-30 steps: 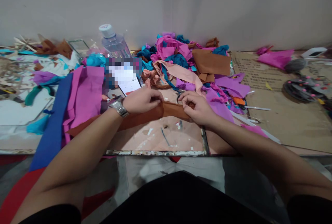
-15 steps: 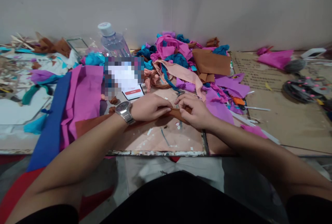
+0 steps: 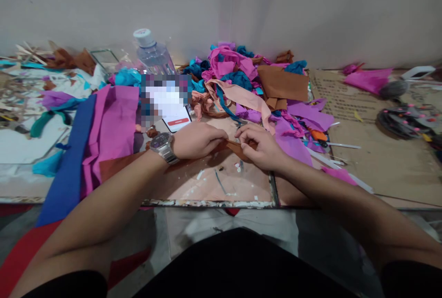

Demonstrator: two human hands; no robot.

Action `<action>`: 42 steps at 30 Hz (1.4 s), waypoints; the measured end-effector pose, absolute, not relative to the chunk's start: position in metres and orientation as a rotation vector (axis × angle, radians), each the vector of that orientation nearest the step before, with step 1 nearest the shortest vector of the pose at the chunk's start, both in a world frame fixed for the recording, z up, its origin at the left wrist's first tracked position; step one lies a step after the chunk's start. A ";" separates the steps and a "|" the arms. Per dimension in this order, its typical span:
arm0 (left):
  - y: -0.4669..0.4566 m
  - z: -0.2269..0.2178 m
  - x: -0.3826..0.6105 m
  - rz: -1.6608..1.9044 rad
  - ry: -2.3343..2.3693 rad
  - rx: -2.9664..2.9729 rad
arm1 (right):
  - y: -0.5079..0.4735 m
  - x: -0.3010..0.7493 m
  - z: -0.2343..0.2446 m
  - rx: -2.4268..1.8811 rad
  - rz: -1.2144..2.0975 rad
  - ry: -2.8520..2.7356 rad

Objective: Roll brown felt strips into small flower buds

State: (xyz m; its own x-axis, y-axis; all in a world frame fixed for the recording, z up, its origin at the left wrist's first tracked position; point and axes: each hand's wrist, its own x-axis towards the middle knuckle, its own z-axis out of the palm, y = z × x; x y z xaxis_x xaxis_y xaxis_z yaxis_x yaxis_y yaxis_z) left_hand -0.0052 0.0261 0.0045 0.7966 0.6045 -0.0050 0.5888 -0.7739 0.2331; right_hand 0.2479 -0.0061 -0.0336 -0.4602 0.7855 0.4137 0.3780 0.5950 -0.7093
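Both hands pinch a strip of brown crepe paper low over the worktable. My left hand, with a watch on its wrist, is closed on the strip's left part, thumb and forefinger together. Opposite it, my right hand grips the other end between bent fingers. Part of the strip is hidden behind the hands. A longer brown sheet lies under my left forearm; I cannot tell whether it joins the strip. Just behind the hands is a phone, partly blurred out.
Crumpled pink, blue and brown paper is heaped along the wall. A bottle stands behind the phone. Pink sheets and a blue sheet lie left, the blue one over the table edge. Cardboard with a pincushion-like dark disc is at right.
The hands stay nearly in place with the brown strip between them. My left wrist has turned slightly, and a bit more of the strip shows near my right fingers.
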 end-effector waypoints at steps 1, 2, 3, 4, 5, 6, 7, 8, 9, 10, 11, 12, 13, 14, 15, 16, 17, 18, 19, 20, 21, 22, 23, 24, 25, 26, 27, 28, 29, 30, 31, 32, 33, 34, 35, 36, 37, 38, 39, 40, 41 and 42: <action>0.027 0.005 -0.006 0.083 0.949 2.765 | -0.006 0.248 -0.034 -0.924 0.693 -2.069; 0.028 0.006 -0.007 0.065 0.973 2.768 | -0.005 0.249 -0.034 -0.931 0.693 -2.065; 0.029 0.006 -0.008 0.052 0.999 2.775 | -0.005 0.249 -0.034 -0.939 0.692 -2.064; 0.030 0.006 -0.009 0.042 1.022 2.784 | -0.005 0.250 -0.034 -0.949 0.692 -2.061; 0.031 0.005 -0.010 0.037 1.041 2.794 | -0.005 0.250 -0.033 -0.956 0.693 -2.057; 0.031 0.005 -0.011 0.035 1.049 2.804 | -0.005 0.250 -0.033 -0.956 0.694 -2.055; 0.032 0.005 -0.012 0.035 1.039 2.810 | -0.005 0.250 -0.034 -0.950 0.697 -2.055; 0.032 0.006 -0.012 0.039 1.009 2.810 | -0.005 0.250 -0.034 -0.943 0.699 -2.059; 0.031 0.006 -0.012 0.048 0.961 2.802 | -0.006 0.250 -0.034 -0.938 0.699 -2.064; 0.031 0.007 -0.012 0.062 0.905 2.787 | -0.006 0.250 -0.034 -0.933 0.697 -2.076; 0.030 0.007 -0.011 0.083 0.848 2.768 | -0.006 0.250 -0.035 -0.929 0.690 -2.095; 0.029 0.008 -0.010 0.107 0.800 2.746 | -0.007 0.250 -0.035 -0.925 0.677 -2.118; 0.028 0.008 -0.009 0.130 0.764 2.723 | -0.008 0.250 -0.034 -0.919 0.660 -2.142; 0.026 0.007 -0.007 0.154 0.741 2.700 | -0.009 0.249 -0.034 -0.909 0.642 -2.164; 0.025 0.007 -0.005 0.175 0.728 2.677 | -0.011 0.248 -0.033 -0.896 0.627 -2.185; 0.023 0.005 -0.003 0.193 0.719 2.655 | -0.012 0.248 -0.031 -0.885 0.615 -2.201; 0.022 0.004 -0.001 0.207 0.712 2.636 | -0.013 0.247 -0.030 -0.878 0.608 -2.210; 0.021 0.002 0.001 0.218 0.704 2.621 | -0.014 0.247 -0.029 -0.874 0.607 -2.216; 0.019 0.001 0.002 0.228 0.698 2.611 | -0.015 0.247 -0.028 -0.871 0.610 -2.219; 0.018 -0.001 0.003 0.233 0.693 2.606 | -0.015 0.247 -0.028 -0.870 0.615 -2.222; 0.018 -0.002 0.003 0.236 0.689 2.605 | -0.015 0.247 -0.027 -0.871 0.619 -2.221; 0.017 -0.003 0.003 0.242 0.691 2.606 | -0.015 0.247 -0.028 -0.873 0.623 -2.217; 0.017 -0.003 0.003 0.253 0.694 2.607 | -0.014 0.248 -0.028 -0.874 0.627 -2.215; 0.017 -0.003 0.003 0.267 0.701 2.607 | -0.014 0.248 -0.029 -0.875 0.627 -2.211; 0.017 -0.003 0.003 0.279 0.707 2.608 | -0.014 0.248 -0.030 -0.875 0.626 -2.209; 0.017 -0.003 0.003 0.289 0.712 2.609 | -0.014 0.249 -0.030 -0.876 0.624 -2.207; 0.017 -0.003 0.003 0.294 0.715 2.609 | -0.014 0.249 -0.031 -0.879 0.624 -2.204; 0.017 -0.003 0.003 0.295 0.717 2.609 | -0.014 0.249 -0.031 -0.882 0.625 -2.201; 0.016 -0.004 0.003 0.293 0.719 2.607 | -0.014 0.248 -0.032 -0.885 0.626 -2.197; 0.016 -0.004 0.004 0.290 0.721 2.604 | -0.014 0.248 -0.032 -0.887 0.626 -2.192; 0.015 -0.004 0.004 0.287 0.723 2.600 | -0.014 0.248 -0.032 -0.887 0.625 -2.186; 0.015 -0.005 0.005 0.285 0.723 2.597 | -0.014 0.247 -0.033 -0.884 0.620 -2.182; 0.014 -0.005 0.006 0.287 0.722 2.597 | -0.013 0.247 -0.034 -0.882 0.615 -2.180; 0.013 -0.005 0.006 0.288 0.717 2.598 | -0.013 0.247 -0.034 -0.880 0.611 -2.178; 0.012 -0.005 0.007 0.290 0.712 2.599 | -0.013 0.246 -0.035 -0.879 0.610 -2.175; 0.012 -0.004 0.007 0.291 0.710 2.600 | -0.012 0.246 -0.035 -0.878 0.611 -2.171; 0.012 -0.003 0.007 0.289 0.708 2.596 | -0.011 0.246 -0.036 -0.878 0.615 -2.167; 0.012 -0.001 0.007 0.282 0.711 2.589 | -0.011 0.247 -0.036 -0.880 0.619 -2.160; 0.012 0.000 0.006 0.274 0.716 2.579 | -0.010 0.247 -0.035 -0.884 0.623 -2.150; 0.013 0.002 0.006 0.270 0.720 2.565 | -0.010 0.247 -0.035 -0.892 0.629 -2.140; 0.015 0.003 0.005 0.269 0.729 2.548 | -0.009 0.248 -0.035 -0.903 0.633 -2.127; 0.017 0.005 0.003 0.271 0.738 2.528 | -0.009 0.249 -0.034 -0.914 0.634 -2.117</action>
State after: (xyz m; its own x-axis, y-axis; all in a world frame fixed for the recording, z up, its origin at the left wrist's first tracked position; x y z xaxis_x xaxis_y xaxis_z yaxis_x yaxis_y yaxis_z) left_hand 0.0034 0.0167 0.0047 0.8341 0.5491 0.0519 0.4520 -0.7344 0.5064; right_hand 0.2490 -0.0088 -0.0342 -0.4783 0.7667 0.4282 0.4052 0.6252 -0.6670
